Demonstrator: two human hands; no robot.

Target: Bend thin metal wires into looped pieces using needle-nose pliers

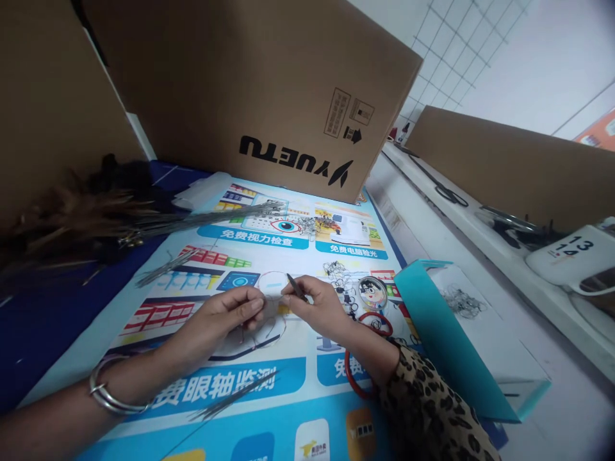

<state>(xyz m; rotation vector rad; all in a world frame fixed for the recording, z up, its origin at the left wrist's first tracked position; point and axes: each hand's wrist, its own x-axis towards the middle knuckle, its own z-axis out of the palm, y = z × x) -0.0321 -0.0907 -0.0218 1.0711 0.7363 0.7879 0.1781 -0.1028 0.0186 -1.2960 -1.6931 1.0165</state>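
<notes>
My left hand (235,310) is closed in a pinch above the printed sheet (283,403), a silver bangle (108,387) on its wrist. Whatever sits between its fingertips is too fine to make out. Just right of it, my right hand (314,307) grips a slim dark tool (296,288) whose tip points up and left; its exact kind is unclear. The fingertips of both hands are close together but apart. Below them lies a bundle of thin grey wires (237,394). Small loops of dark wire (336,272) are scattered beyond my right hand.
Longer wire bundles (225,218) reach in from brown dried stems (72,208) at left. A large cardboard box (240,83) stands behind. At right are a teal-sided box (432,339) with wire loops, red-handled scissors or pliers (355,378), a white mug (576,259) and black scissors (449,194).
</notes>
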